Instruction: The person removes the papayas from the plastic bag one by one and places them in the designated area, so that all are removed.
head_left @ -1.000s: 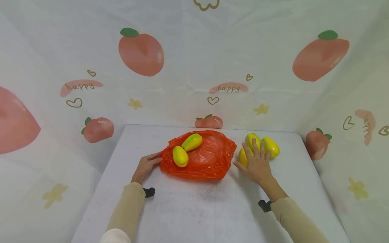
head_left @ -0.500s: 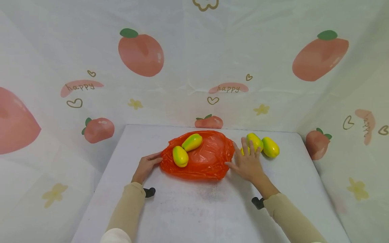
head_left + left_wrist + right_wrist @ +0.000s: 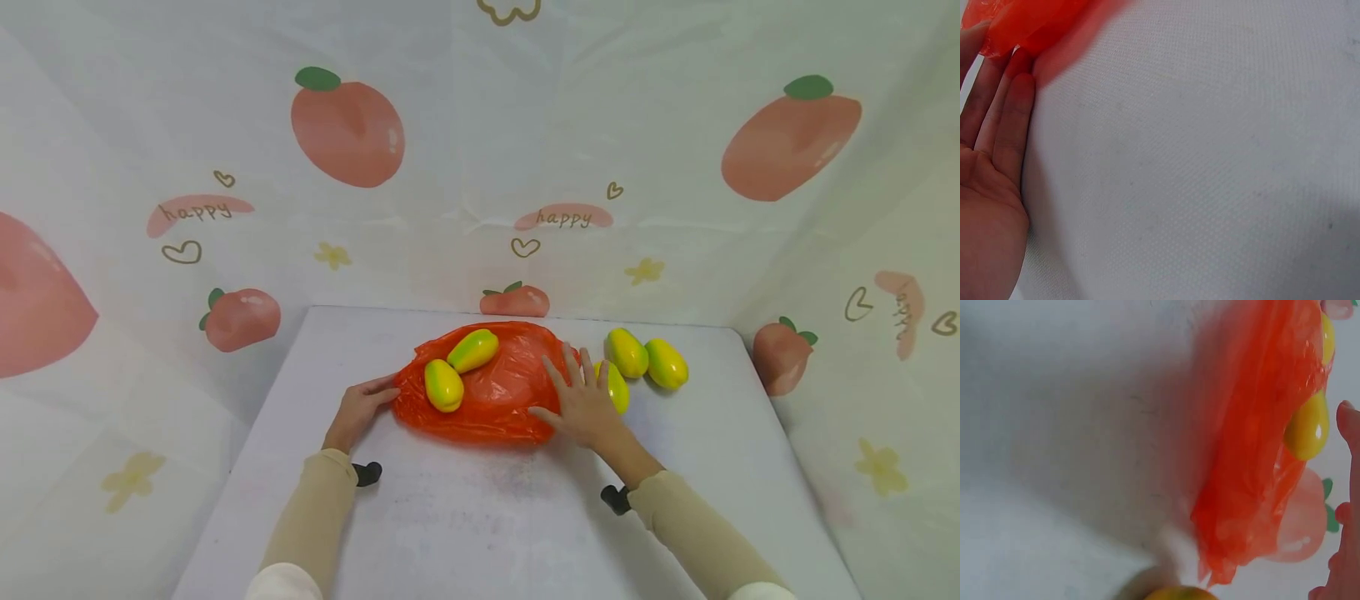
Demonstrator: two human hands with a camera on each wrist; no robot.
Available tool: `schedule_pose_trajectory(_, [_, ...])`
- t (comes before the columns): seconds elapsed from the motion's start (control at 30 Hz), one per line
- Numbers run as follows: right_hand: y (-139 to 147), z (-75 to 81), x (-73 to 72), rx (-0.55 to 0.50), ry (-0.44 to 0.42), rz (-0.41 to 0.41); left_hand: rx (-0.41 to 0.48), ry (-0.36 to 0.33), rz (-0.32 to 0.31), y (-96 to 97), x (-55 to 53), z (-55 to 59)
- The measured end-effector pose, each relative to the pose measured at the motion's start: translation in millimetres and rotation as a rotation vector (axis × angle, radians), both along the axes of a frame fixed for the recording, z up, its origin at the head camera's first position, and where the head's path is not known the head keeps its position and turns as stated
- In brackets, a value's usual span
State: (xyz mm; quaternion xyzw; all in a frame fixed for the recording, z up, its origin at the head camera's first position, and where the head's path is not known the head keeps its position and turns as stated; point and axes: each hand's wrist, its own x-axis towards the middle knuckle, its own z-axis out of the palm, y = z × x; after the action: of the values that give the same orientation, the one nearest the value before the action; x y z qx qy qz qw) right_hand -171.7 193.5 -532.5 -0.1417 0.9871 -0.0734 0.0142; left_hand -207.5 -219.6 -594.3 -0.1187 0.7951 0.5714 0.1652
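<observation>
A crumpled red plastic bag lies spread on the table, bearing two yellow-green papayas, one rear papaya and one front papaya. At its left edge my left hand pinches the plastic. The left wrist view shows the left hand's fingers under the bag and the thumb above. My right hand is held with spread, straight fingers over the bag's right edge, holding nothing. Its fingertips show at the border of the right wrist view. Just right of it sits a papaya, partly hidden by the hand.
Two more papayas, a left papaya and a right papaya, touch each other at the back right of the white table. A cloth backdrop with printed fruit rises behind and along both sides.
My right hand has shifted left from over the loose papayas to the bag's right edge, uncovering the papayas. The left hand, the bag and its two papayas look the same.
</observation>
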Motion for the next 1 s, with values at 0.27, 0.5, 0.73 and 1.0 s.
schedule_pose_trajectory(0.27, [-23.7, 4.7, 1.9, 0.067, -0.017, 0.08, -0.008, -0.012, -0.008, 1.7, 0.6, -0.5])
schedule_pose_trajectory(0.5, [-40.9, 7.7, -3.0, 0.037, -0.058, 0.129, -0.001, -0.009, -0.001, 1.6, 1.1, 3.0])
schedule_pose_trajectory(0.73, [-56.8, 10.2, -7.2, -0.018, -0.132, 0.147, -0.014, -0.008, -0.005, 0.7, -1.1, 2.4])
schedule_pose_trajectory(1.0, [-72.7, 7.8, -10.0, -0.098, -0.193, 0.177, -0.019, -0.012, -0.014, 0.4, -0.6, 2.4])
